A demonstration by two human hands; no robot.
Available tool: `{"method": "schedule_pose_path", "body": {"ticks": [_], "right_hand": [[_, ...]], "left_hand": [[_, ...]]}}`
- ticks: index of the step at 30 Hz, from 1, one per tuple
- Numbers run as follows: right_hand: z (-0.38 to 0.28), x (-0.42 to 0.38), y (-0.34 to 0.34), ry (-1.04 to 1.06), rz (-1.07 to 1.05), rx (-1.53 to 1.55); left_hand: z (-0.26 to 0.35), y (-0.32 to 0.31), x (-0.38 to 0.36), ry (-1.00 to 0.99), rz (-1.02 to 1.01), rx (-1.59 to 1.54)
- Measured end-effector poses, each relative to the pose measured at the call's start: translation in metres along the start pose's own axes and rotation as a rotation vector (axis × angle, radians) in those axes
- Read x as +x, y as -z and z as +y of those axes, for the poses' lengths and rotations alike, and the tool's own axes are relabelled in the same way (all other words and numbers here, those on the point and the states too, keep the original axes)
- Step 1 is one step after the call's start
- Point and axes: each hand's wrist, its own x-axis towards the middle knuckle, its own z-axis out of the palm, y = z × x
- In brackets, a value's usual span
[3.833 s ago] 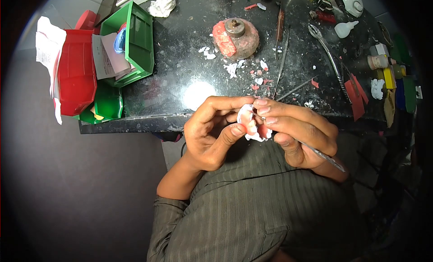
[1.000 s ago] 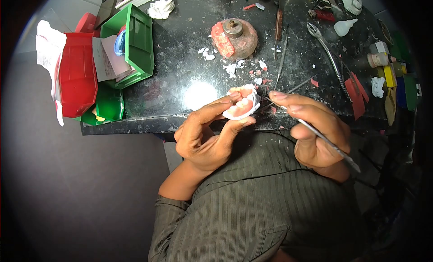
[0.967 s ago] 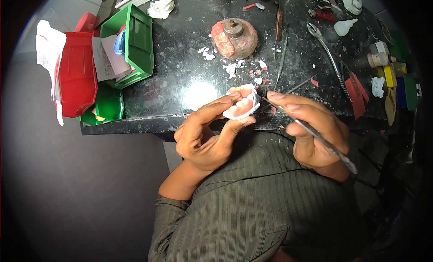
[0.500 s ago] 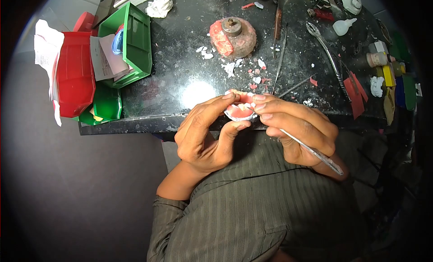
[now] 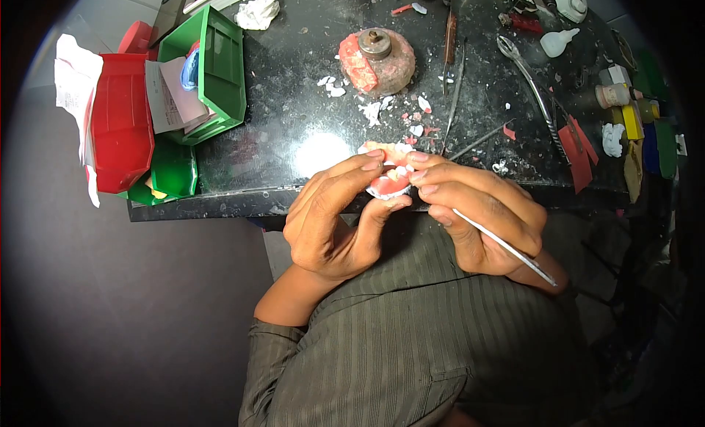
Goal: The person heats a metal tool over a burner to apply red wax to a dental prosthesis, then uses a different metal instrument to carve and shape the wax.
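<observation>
Between my hands, just off the bench's front edge, is a pink wax denture [image 5: 385,185] with whitish teeth and a white plaster rim. My left hand [image 5: 330,218] is closed on its left side, thumb below and fingers above. In my right hand [image 5: 490,220] is a slim metal carving tool [image 5: 507,246], held like a pen, its handle slanting down to the right. The right fingertips touch or nearly touch the denture's right side. They hide the tool's working tip.
A wax-smeared spirit lamp [image 5: 395,69] stands on the black bench [image 5: 275,126] among plaster and wax crumbs. Green bins [image 5: 224,74] and a red bin [image 5: 123,122] are at left. Metal pliers [image 5: 534,85], pink wax sheets [image 5: 575,159] and small bottles [image 5: 612,96] lie at right.
The carving tool has turned slightly in my right fingers, so its handle looks thinner. The denture has tilted a little, showing more of its far part. My left hand keeps its hold.
</observation>
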Motion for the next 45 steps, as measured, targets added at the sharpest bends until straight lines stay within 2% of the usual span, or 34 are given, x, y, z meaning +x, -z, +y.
{"method": "schedule_pose_path", "body": {"ticks": [11, 12, 14, 16, 18, 21, 23, 25, 27, 29, 31, 33, 40, 44, 45], "right_hand": [[-0.005, 0.003, 0.003, -0.043, -0.069, 0.069], [-0.003, 0.002, 0.003, -0.043, -0.068, 0.069], [0.002, -0.002, 0.002, -0.043, -0.012, 0.122], [0.006, -0.003, 0.002, -0.04, 0.059, 0.225], [0.011, -0.004, 0.002, 0.02, 0.177, 0.331], [0.007, -0.006, 0.004, -0.051, 0.274, 0.456], [0.012, -0.01, 0.012, -0.023, 0.218, 0.426], [0.013, -0.011, 0.018, 0.01, 0.007, 0.307], [0.005, -0.005, 0.0, -0.043, 0.167, 0.37], [0.005, -0.006, 0.01, -0.058, -0.062, 0.22], [0.003, 0.001, 0.009, -0.051, -0.045, 0.198], [0.006, 0.007, 0.009, 0.083, -0.105, 0.119], [0.0, -0.002, 0.006, 0.002, -0.122, 0.128], [0.001, -0.002, 0.007, 0.048, -0.085, 0.116], [-0.001, -0.002, 0.01, 0.022, -0.13, 0.126]], "left_hand": [[0.001, 0.001, -0.002, 0.007, 0.014, -0.005], [0.002, 0.005, -0.002, 0.017, -0.051, -0.022], [0.003, 0.005, -0.002, 0.026, -0.115, -0.038], [0.007, -0.001, -0.001, 0.139, 0.026, -0.122], [0.01, -0.001, 0.003, 0.163, 0.023, -0.186], [0.01, 0.0, 0.003, 0.185, 0.014, -0.254], [0.01, 0.0, 0.003, 0.182, 0.011, -0.257], [0.01, -0.002, 0.002, 0.174, 0.036, -0.244], [0.005, 0.0, 0.001, 0.126, 0.024, -0.192], [0.003, 0.002, 0.0, 0.081, 0.011, -0.142], [0.001, 0.002, 0.0, 0.006, 0.013, -0.047], [0.001, 0.003, 0.001, -0.01, 0.011, -0.036], [0.006, 0.006, -0.001, 0.007, -0.016, -0.051], [0.005, 0.006, -0.003, 0.012, -0.007, -0.073], [0.005, 0.006, -0.002, 0.016, -0.004, -0.081]]}}
